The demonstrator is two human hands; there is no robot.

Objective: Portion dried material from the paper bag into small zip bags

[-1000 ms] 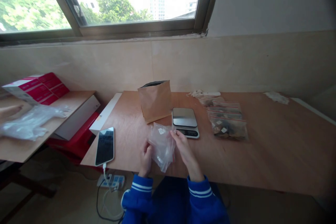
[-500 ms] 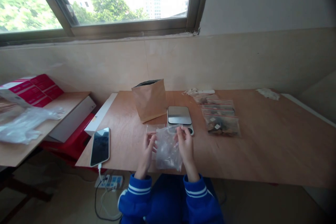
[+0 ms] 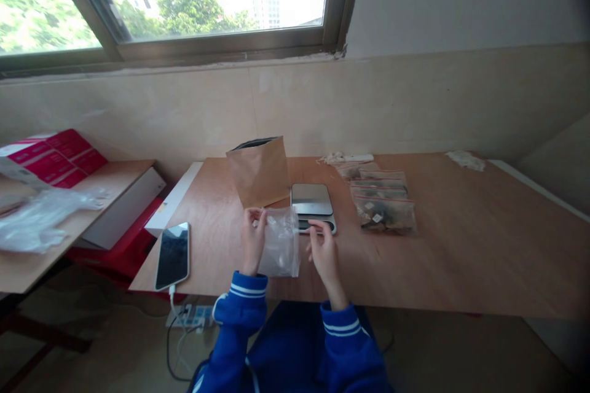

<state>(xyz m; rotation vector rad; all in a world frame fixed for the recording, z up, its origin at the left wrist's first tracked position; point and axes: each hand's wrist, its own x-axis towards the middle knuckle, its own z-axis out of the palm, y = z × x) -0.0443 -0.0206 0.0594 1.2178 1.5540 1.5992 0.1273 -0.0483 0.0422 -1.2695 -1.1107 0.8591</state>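
Note:
My left hand (image 3: 253, 239) pinches a clear plastic zip bag (image 3: 282, 252) by its upper left corner. The bag hangs wrinkled above the front of the table, and I see no contents in it. Just right of the bag is my right hand (image 3: 322, 252), its fingers loosely apart with nothing seen in them. Behind the hands lies a kitchen scale (image 3: 311, 199), its front partly covered by the bag and the right fingers. A brown paper bag (image 3: 259, 173) stands with its top open to the left of the scale.
Several filled zip bags (image 3: 387, 216) lie in a row right of the scale. A phone (image 3: 173, 256) on a charging cable sits at the table's left edge. Pale crumpled cloth (image 3: 465, 160) rests near the wall. A side table (image 3: 92, 215) holds clear plastic and a pink box (image 3: 58, 156).
The clear zip bag has moved left and up with my left hand, which now grips its upper corner. My right hand has let go of the bag's right side.

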